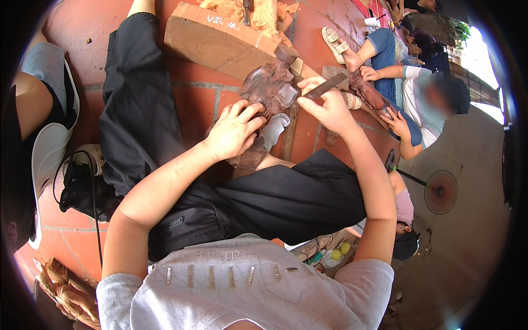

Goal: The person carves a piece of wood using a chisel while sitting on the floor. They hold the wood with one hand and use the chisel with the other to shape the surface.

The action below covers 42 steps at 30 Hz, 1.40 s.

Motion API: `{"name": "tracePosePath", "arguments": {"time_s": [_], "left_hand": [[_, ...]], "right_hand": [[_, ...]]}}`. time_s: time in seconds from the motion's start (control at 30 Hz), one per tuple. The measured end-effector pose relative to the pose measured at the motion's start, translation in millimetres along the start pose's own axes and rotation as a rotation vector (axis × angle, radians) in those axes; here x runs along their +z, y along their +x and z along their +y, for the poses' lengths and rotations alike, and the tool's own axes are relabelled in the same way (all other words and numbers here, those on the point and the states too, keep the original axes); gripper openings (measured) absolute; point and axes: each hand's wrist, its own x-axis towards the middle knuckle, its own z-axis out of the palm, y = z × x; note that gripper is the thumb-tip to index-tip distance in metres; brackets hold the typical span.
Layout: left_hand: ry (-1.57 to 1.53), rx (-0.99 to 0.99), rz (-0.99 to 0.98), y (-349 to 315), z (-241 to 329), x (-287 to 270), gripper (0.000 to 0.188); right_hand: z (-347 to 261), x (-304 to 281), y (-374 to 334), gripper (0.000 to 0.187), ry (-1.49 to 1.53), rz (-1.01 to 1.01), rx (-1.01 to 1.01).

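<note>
A dark reddish-brown wood carving point(265, 88) stands between my legs, with a knobbly, detailed upper part. My left hand point(235, 130) lies over its near left side, fingers bent and gripping it. A dark flat strip point(330, 84) is pinched in my right hand point(329, 113), close to the carving's right side. Whether the strip is a file or a sanding piece I cannot tell. Just below the carving's upper part, a pale grey cloth point(275, 131) hangs against it. My left palm hides some of the lower carving.
A large pale wood block point(214, 47) lies beyond the carving, with wood shavings and a tool handle on it. At right, a co-worker point(421, 102) sits holding another dark carving point(367, 96). A white chair point(47, 159) and black cable point(94, 192) are at left; a fan point(440, 192) stands right.
</note>
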Motion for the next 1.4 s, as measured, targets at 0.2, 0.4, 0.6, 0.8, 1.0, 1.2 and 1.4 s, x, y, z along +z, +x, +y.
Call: {"name": "tracePosePath", "arguments": {"time_s": [0.2,0.4,0.6,0.8,1.0,1.2,1.4], "left_hand": [[-0.002,0.006,0.015,-0.1,1.0,-2.1,0.046],[-0.008,0.007,0.008,1.3,-0.1,1.7,0.046],[-0.008,-0.01,-0.003,0.5,-0.2,0.2,0.046],[-0.017,-0.009,-0.002,0.7,1.4,-3.0,0.046],[0.003,-0.005,0.017,1.0,-0.9,-0.1,0.047],[-0.014,-0.007,0.001,1.1,0.2,-1.0,0.047],[-0.024,-0.001,0.013,1.6,1.1,-2.3,0.047]], "right_hand": [[4.3,-0.4,0.8,0.011,0.327,-0.096,0.422],[-5.4,4.3,4.6,0.014,-0.023,-0.036,0.079],[-1.5,-11.0,5.0,0.017,0.134,0.056,0.278],[6.2,-19.0,16.0,0.017,-0.079,0.066,0.428],[-13.9,2.4,11.4,0.019,-0.021,0.016,0.104],[10.3,-21.0,15.9,0.019,-0.136,0.178,0.181],[-3.8,5.6,12.9,0.018,0.004,0.033,0.136]]}}
